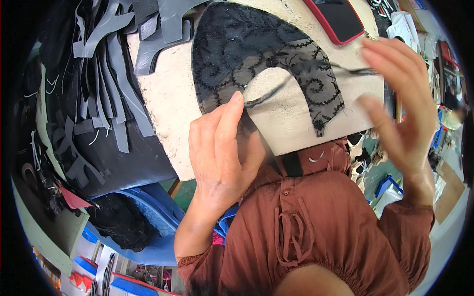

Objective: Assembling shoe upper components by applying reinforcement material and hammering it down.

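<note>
A U-shaped shoe upper piece [232, 39] of black lace with beaded swirls lies flat on a pale board [168, 116], its curve pointing away from me. My left hand [217, 148] rests on the piece's left leg, fingers stretched out and thumb apart, covering part of it. Dark material shows between its index finger and thumb. Off to the right of the piece, my right hand [402, 98] is raised with its fingers spread, blurred and holding nothing visible. A thin dark thing [363, 72] lies near its fingertips; its kind is unclear.
A phone in a red case [340, 22] lies at the board's far right. Grey and black cut pieces [111, 74] are heaped on the left, some overlapping the board. Below left stands a blue tub [158, 246] with black material inside. Papers [404, 29] lie far right.
</note>
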Available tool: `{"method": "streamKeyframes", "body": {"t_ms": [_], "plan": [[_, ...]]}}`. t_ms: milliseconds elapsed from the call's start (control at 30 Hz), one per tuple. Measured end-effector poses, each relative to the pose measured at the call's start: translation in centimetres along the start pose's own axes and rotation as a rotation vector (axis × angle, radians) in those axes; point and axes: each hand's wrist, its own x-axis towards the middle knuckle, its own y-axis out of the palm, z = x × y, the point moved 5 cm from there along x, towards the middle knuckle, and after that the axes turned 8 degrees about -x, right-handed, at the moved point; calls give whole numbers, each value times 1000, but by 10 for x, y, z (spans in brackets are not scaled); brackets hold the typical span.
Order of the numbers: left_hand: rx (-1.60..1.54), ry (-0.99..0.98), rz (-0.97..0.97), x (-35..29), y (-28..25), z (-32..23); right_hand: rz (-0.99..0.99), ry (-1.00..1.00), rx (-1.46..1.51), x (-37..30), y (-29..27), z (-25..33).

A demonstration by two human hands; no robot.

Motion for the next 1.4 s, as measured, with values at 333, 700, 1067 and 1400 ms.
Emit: {"method": "streamKeyframes", "body": {"t_ms": [333, 700, 1067, 1400], "plan": [[-57, -64, -162, -6, -3, -1, 109, -517, 88, 80, 56, 50], [478, 53, -16, -16, 11, -13, 392, -285, 445, 110, 59, 38], [771, 13, 132, -7, 11, -20, 557, 27, 753, 106, 39, 21], [616, 9, 225, 5, 6, -13, 606, -3, 540, 96, 46, 22]]}}
